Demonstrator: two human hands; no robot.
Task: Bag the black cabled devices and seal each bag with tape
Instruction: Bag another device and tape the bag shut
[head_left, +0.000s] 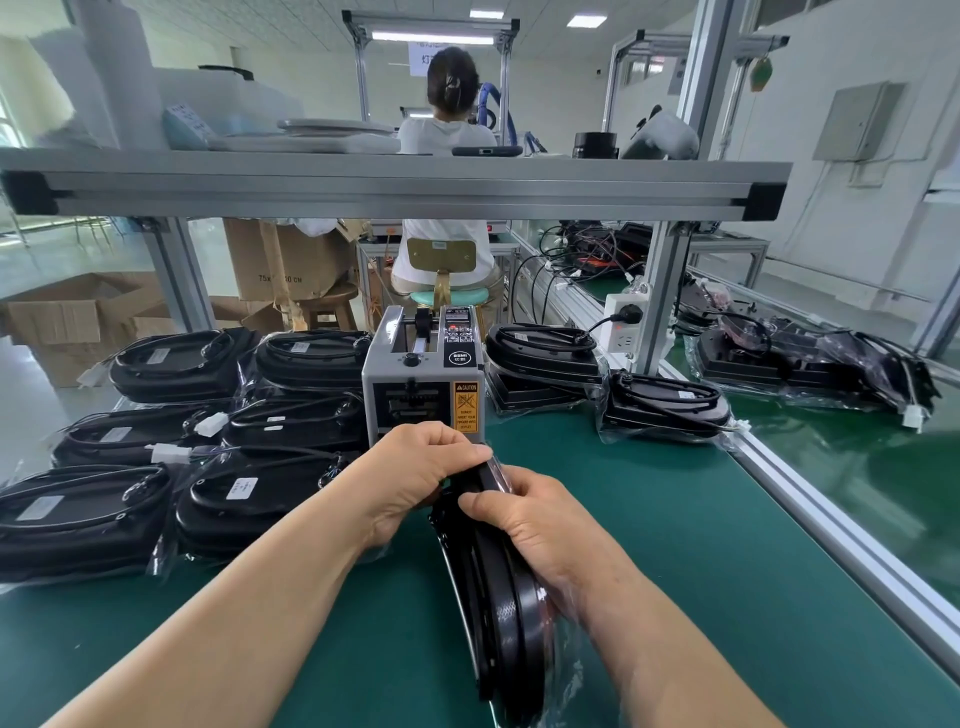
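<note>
A black cabled device (498, 597) stands on its edge on the green mat (675, 545), inside a clear plastic bag (566, 670). My left hand (421, 467) grips the device's top end from the left, fingers curled over the bag's edge. My right hand (535, 525) grips the same end from the right, thumb on the near face. A grey tape dispenser (423, 379) stands right behind my hands. Whether tape is on the bag is hidden by my fingers.
Several bagged black devices (208, 447) lie stacked at the left. More bagged devices (660, 405) lie right of the dispenser, beside a white power socket (626, 327). An aluminium rail (810, 499) borders the mat on the right. A seated person (441, 140) faces away behind the bench.
</note>
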